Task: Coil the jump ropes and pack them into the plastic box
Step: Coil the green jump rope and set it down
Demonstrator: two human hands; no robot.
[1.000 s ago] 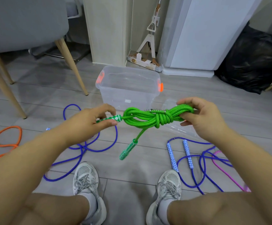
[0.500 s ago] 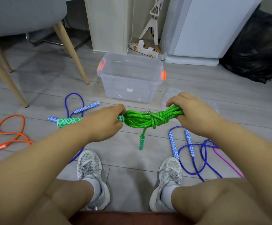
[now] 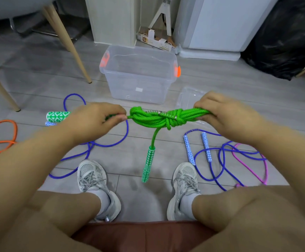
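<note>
A green jump rope point(image 3: 159, 120) is bundled into a coil and stretched level between my hands above the floor. My left hand point(image 3: 93, 120) grips one green patterned handle, whose end point(image 3: 57, 116) sticks out past my wrist. My right hand point(image 3: 224, 113) grips the coil's right end. The other green handle point(image 3: 148, 163) dangles below the coil. The clear plastic box point(image 3: 139, 77) with orange latches stands open on the floor just beyond the coil, and nothing shows inside it.
Loose ropes lie on the floor: a purple one point(image 3: 93, 142) at left, an orange one point(image 3: 0, 133) at far left, a purple one with blue handles point(image 3: 211, 151) and a pink one point(image 3: 253, 160) at right. The clear lid point(image 3: 190, 96) lies beside the box. Chair legs point(image 3: 68, 46) stand at back left.
My left hand has pulled the handle leftwards, drawing the coil tighter and longer. The dangling handle now hangs lower. The view has tilted down.
</note>
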